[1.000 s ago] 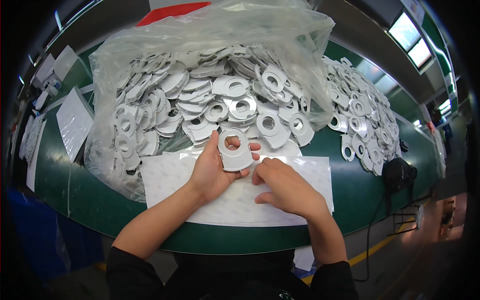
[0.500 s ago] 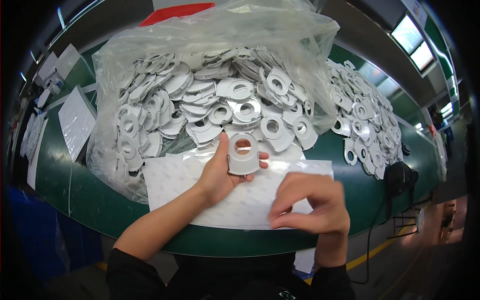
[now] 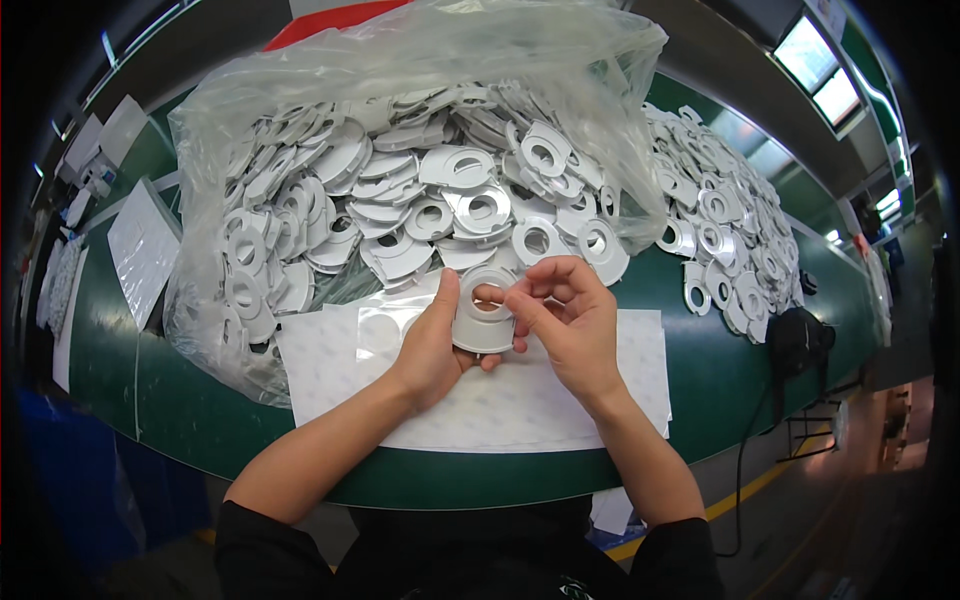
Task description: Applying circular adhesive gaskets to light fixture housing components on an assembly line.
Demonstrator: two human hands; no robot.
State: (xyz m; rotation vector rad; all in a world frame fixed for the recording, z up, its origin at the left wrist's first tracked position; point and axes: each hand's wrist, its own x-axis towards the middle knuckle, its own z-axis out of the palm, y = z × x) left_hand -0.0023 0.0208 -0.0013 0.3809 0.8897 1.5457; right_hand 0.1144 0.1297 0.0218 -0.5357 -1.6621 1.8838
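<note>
My left hand (image 3: 432,340) is closed around a light grey plastic part (image 3: 484,338), a flat plate with a round hole and a curved raised rim. It lies face up across the fingers, with the thumb along its left edge. My right hand (image 3: 572,325) meets it from the right, thumb and forefinger pinched at the ring beside the hole. Whatever sits between those fingertips is too small to make out. Beneath both hands lie white sheets (image 3: 520,425), and a glossy clear sheet (image 3: 378,335) with round outlines shows beside my left hand.
Behind my hands a large clear plastic bag (image 3: 205,150) lies open, heaped with similar grey parts (image 3: 390,205). Another pile of parts (image 3: 735,225) covers the right of the green table (image 3: 105,330). A black bag-like object (image 3: 800,345) is at the right edge, a wrapped white stack (image 3: 145,245) at left.
My right hand has moved up and left from above the sheets to the grey part. My left hand keeps its hold. The view has shifted slightly.
</note>
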